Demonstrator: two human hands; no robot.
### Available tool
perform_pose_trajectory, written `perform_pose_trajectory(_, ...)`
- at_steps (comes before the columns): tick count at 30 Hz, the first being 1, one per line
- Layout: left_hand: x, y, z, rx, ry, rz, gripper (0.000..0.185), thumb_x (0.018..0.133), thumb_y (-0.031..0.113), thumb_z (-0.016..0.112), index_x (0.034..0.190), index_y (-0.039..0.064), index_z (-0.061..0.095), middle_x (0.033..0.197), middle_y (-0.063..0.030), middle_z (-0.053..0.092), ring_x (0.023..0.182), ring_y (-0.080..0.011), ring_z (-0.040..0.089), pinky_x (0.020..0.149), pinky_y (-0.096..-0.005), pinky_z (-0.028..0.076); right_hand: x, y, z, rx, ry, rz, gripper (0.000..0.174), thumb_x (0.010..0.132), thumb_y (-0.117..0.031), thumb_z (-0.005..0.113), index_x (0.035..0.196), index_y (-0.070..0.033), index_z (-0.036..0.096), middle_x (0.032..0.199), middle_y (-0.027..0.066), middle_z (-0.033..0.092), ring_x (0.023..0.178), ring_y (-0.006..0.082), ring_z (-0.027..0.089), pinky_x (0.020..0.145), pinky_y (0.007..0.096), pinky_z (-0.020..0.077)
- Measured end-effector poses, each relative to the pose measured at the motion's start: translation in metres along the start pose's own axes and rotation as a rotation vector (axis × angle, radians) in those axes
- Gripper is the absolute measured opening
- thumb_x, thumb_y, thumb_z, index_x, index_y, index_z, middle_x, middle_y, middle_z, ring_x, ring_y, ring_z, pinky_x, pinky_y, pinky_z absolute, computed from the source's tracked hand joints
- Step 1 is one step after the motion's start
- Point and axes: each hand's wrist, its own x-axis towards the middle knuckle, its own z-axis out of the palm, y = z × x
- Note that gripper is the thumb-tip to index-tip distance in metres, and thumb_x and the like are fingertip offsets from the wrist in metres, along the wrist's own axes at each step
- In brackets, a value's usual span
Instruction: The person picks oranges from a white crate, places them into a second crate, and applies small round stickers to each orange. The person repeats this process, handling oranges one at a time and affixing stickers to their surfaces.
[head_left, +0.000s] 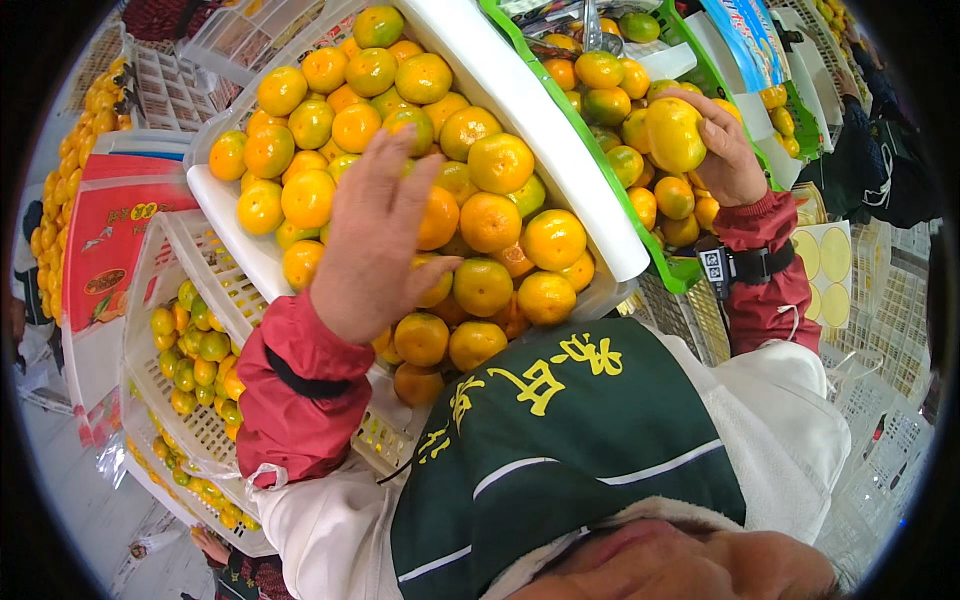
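Note:
A large plastic crate (622, 279) lined with white foam holds a heap of orange and green-tinged mandarins (491, 223). Over the left half of that heap is my left hand (382, 232), fingers spread, with no fruit seen in its grip; its palm side is hidden. Off to the right, above a green plastic crate (585, 142) of smaller orange and green citrus fruits (606, 106), my right hand (720, 146) holds a yellow mandarin (675, 135) between thumb and fingers. Both forearms wear red sleeve covers, and a black strap with a small device sits on the right wrist.
White perforated baskets (135, 352) of small green and orange citrus stand at left, beside a red printed carton (112, 240). A sheet of round yellow stickers (832, 274) lies near my right forearm. Other people are at the far right, far left and lower left edges.

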Motion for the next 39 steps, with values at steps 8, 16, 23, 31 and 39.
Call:
perform_pose_trajectory(8,0.066,0.035,0.024,-0.416,0.392,0.108,0.078,0.067,0.023,0.081,0.129,-0.001,0.041,0.117,-0.0227,0.051,0.104,-0.0392,0.053,0.092,-0.0392,0.044,0.046,0.003,0.115,0.094,-0.043,0.025,0.044,0.097,-0.037,0.049,0.122,-0.001,0.054,0.097,0.0065,0.063,0.076,0.0124,0.062,0.057,0.0237,0.0488)
perform_pose_trajectory(16,0.05,-0.006,0.028,-1.327,0.214,0.027,0.068,0.08,-0.009,0.063,0.138,0.001,0.03,0.13,-0.0114,0.047,0.12,-0.0204,0.05,0.104,-0.0327,0.04,0.061,0.003,0.128,0.327,-0.192,0.0,0.038,0.097,-0.021,0.051,0.127,0.002,0.05,0.108,0.0108,0.063,0.083,0.0155,0.064,0.067,0.0256,0.0534)
perform_pose_trajectory(23,0.043,-0.015,0.026,-1.921,0.156,-0.07,0.053,0.094,0.014,0.053,0.141,0.002,0.031,0.137,-0.0133,0.046,0.119,-0.0251,0.054,0.098,-0.036,0.047,0.067,0.008,0.148,0.099,-0.224,-0.206,0.054,0.089,-0.01,0.062,0.138,-0.002,0.041,0.128,0.0089,0.053,0.099,0.0161,0.059,0.086,0.0286,0.0484)
perform_pose_trajectory(31,0.04,-0.03,0.014,-1.731,-0.084,-0.451,0.056,0.101,0.047,0.03,0.13,0.002,0.046,0.112,-0.012,0.065,0.087,-0.0222,0.067,0.068,-0.0274,0.052,0.1,-0.011,0.151,-0.323,-0.272,-0.339,0.053,0.087,-0.02,0.065,0.134,0.0,0.047,0.119,0.0077,0.059,0.111,0.0156,0.053,0.099,0.0308,0.0407)
perform_pose_trajectory(39,0.021,-0.067,-0.005,-0.796,0.229,-0.481,0.034,0.091,0.021,0.06,0.116,-0.002,0.057,0.094,-0.0104,0.068,0.08,-0.0145,0.065,0.067,-0.0268,0.051,0.134,0.027,0.167,-0.853,-0.316,-0.225,0.046,0.083,-0.023,0.067,0.125,-0.005,0.055,0.099,0.0215,0.065,0.093,0.0318,0.064,0.082,0.0376,0.0499)
